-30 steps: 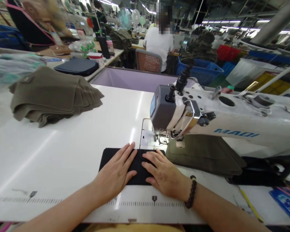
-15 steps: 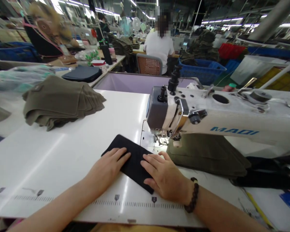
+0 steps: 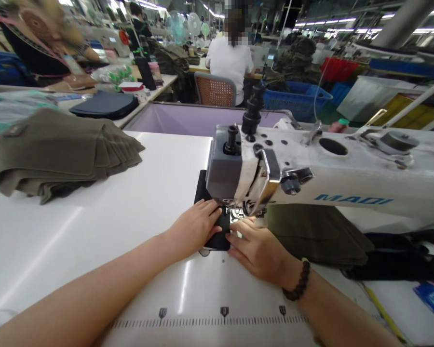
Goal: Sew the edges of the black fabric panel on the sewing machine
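Here the left hand (image 3: 197, 226) lies palm down on a black fabric piece (image 3: 220, 231), its fingers (image 3: 211, 208) held close together and pressed flat on the cloth, tips reaching right up to the foot of the sewing machine (image 3: 311, 178). The right hand (image 3: 256, 246) rests just beside it on the white table (image 3: 112, 231), fingers loosely together and slightly curled, the fingertips touching the near right edge of the black piece under the machine head; a dark bead bracelet (image 3: 298, 286) circles that wrist. Whether the thumb pinches the cloth edge cannot be told.

The black fabric piece runs lengthwise beneath the grey front of the machine head, one end showing behind the head and the near end showing between the two hands. The needle area is mostly hidden by the head and the fingers.

To the right of the hands, under the machine arm, lies a folded olive fabric (image 3: 318, 233). Well apart on the left of the table sits a stack of olive pieces (image 3: 58, 152). A printed ruler scale (image 3: 220, 320) runs along the near table edge. Farther back, a person in a white shirt (image 3: 229, 62) sits on a chair, back turned
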`<state>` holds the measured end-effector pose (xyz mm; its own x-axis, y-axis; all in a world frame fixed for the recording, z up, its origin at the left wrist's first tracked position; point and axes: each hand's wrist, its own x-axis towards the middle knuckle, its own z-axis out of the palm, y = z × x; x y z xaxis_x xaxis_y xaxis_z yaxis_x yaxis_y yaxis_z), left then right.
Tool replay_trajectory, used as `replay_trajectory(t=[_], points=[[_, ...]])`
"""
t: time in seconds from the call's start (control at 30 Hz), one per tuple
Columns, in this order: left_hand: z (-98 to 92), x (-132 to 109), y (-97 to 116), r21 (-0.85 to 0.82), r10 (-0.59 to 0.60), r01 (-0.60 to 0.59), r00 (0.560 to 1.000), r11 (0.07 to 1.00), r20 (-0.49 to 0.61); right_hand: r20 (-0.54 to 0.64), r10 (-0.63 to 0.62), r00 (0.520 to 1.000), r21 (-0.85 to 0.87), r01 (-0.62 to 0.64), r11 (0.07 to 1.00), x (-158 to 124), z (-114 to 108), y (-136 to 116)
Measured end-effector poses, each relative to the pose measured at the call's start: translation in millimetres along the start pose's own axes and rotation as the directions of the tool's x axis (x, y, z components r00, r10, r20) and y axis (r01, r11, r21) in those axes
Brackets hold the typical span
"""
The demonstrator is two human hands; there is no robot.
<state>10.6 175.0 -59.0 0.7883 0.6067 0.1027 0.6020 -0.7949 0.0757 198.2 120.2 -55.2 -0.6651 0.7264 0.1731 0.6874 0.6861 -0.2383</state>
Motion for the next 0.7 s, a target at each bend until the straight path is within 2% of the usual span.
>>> replay_trajectory(t=[0.13,0.33,0.7], points=[[7.7,0.8,-5.6,-0.034,0.011,-0.014,0.997,0.999,-0.07,0.005,0.072,0.997,-0.03,-0.072,0.997,-1.2,-3.7,5.3],[8.4,5.6,-9.1,-0.063,0.016,-0.023,0.994,0.998,-0.108,0.017,0.104,0.994,-0.005,-0.103,0.995,-0.2,1.6,7.7],[7.0,6.8,-8.5,-0.029,-0.013,0.012,0.999,1.0,-0.04,-0.022,0.12,0.993,-0.011,-0.12,0.993,-1.1,5.0,9.0]])
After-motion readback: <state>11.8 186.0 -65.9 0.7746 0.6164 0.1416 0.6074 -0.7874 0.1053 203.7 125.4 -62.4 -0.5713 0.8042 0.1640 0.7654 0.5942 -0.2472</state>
